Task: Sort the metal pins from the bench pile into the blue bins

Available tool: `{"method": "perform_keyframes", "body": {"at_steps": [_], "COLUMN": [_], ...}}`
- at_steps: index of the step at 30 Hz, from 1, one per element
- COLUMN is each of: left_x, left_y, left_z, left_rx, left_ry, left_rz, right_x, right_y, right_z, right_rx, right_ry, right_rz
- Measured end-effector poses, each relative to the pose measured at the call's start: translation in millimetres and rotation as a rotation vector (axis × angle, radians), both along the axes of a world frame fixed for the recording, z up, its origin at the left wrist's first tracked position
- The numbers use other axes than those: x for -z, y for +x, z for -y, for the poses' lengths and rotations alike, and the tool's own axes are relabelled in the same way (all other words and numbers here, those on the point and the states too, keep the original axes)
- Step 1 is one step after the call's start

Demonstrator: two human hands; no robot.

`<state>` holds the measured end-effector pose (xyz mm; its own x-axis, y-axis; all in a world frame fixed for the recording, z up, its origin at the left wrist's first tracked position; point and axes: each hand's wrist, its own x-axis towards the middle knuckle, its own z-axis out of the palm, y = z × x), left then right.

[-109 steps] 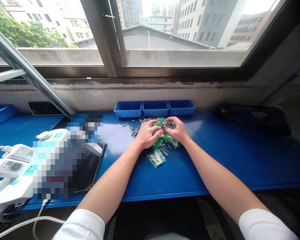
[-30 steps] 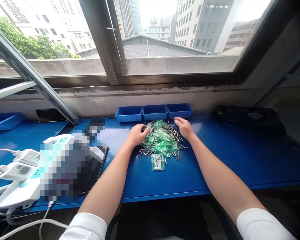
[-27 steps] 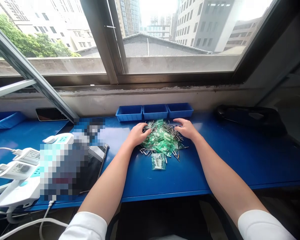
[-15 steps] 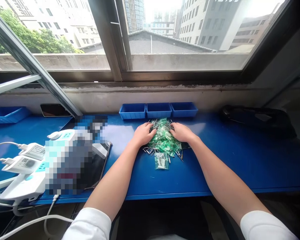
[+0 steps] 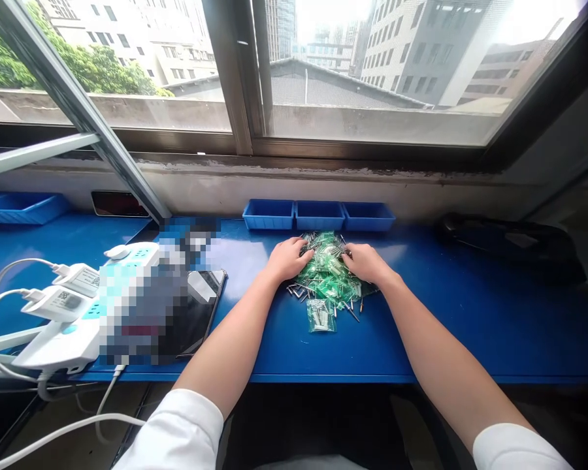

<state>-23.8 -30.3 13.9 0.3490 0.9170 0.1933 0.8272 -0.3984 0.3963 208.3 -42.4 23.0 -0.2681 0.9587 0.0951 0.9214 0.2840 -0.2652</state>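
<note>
A heap of green-tinted clear packets and loose metal pins (image 5: 328, 267) lies on the blue table (image 5: 284, 352). My left hand (image 5: 288, 259) rests against the heap's left side, thumb and fingers apart. On the right side my right hand (image 5: 365, 262) touches the heap with its fingers spread a little; some fingertips are hidden among the pieces. One small clear packet with white and metal parts (image 5: 321, 316) lies flat at the near edge of the heap.
Three joined blue bins (image 5: 318, 215) stand behind the heap by the wall. A white power strip (image 5: 59, 346) with plugs and cables, and a dark tablet (image 5: 200, 307), are at the left. A black bag (image 5: 509, 245) lies at the right; another blue tray (image 5: 24, 207) is far left.
The camera view has shifted and tilted slightly, so the scene sits a little further right. Both hands stay at the sides of the heap with hardly any change.
</note>
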Motion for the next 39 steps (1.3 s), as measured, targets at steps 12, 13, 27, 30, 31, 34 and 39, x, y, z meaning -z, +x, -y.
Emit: {"method": "perform_keyframes", "body": {"at_steps": [12,13,27,30,31,34,39], "left_x": [1.8,2.3,1.6,-1.4,-2.2,-3.7,-9.2], "left_y": [-5.4,-5.4,-4.5,-3.3,-2.5,-0.4,-4.9], "left_z": [-2.9,-3.5,-4.7,-0.1,1.3,3.9,5.1], "left_rx": [-0.023,-0.026,-0.013,0.043,0.063,0.124,0.155], "left_ry": [-0.066,-0.068,-0.022,0.020,0.030,0.028,-0.056], "left_rz": [0.118,0.126,0.189,0.181,0.170,0.109,-0.023], "right_x": [-13.2,-15.9,-8.9,-11.9,-13.0,-16.6,-20.4], "right_y": [7.3,4.4,-27.9,-26.6,-27.1,-27.1,-8.2], "right_z": [-0.6,1.8,17.1,18.7,19.5,20.9,14.2], "right_rx": [0.000,0.003,-0.249,-0.239,-0.242,-0.271,-0.155], "right_ry": [0.390,0.402,0.142,0.130,0.113,0.052,0.135], "right_rz": [-0.389,-0.405,-0.559,-0.643,-0.661,-0.669,-0.602]}}
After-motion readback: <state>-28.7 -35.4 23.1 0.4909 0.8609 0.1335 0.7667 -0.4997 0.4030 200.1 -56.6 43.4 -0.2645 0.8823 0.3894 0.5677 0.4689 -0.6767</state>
